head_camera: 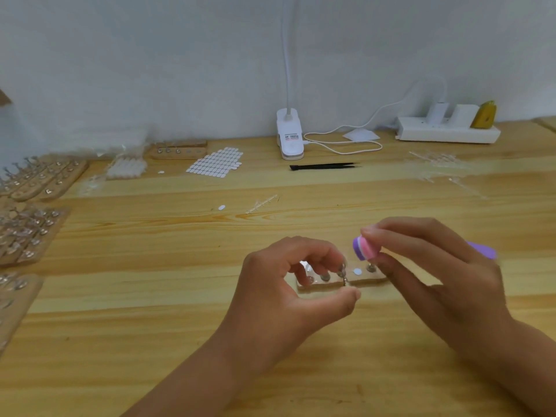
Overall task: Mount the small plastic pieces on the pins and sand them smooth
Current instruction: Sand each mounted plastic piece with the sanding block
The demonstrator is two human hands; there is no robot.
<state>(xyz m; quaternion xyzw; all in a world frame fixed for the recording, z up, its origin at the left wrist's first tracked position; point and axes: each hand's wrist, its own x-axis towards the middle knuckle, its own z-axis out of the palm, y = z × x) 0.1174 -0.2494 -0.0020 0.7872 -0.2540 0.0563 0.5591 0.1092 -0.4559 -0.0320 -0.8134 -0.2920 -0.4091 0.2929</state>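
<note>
The left hand (288, 284) pinches a pin (345, 279) between thumb and fingertips at the wooden block (331, 285). The right hand (436, 266) grips a pink-and-purple sanding file (368, 246) just above. What appears to be a white plastic piece (357, 271) sits on the block, on the surface (180, 326). This looks like the mounting step; sanding next calls for light strokes.

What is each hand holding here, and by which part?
The right hand grips a pink-and-purple sanding file near its front end. The left hand pinches a small metal pin at the wooden block; where exactly cannot be told.
</note>
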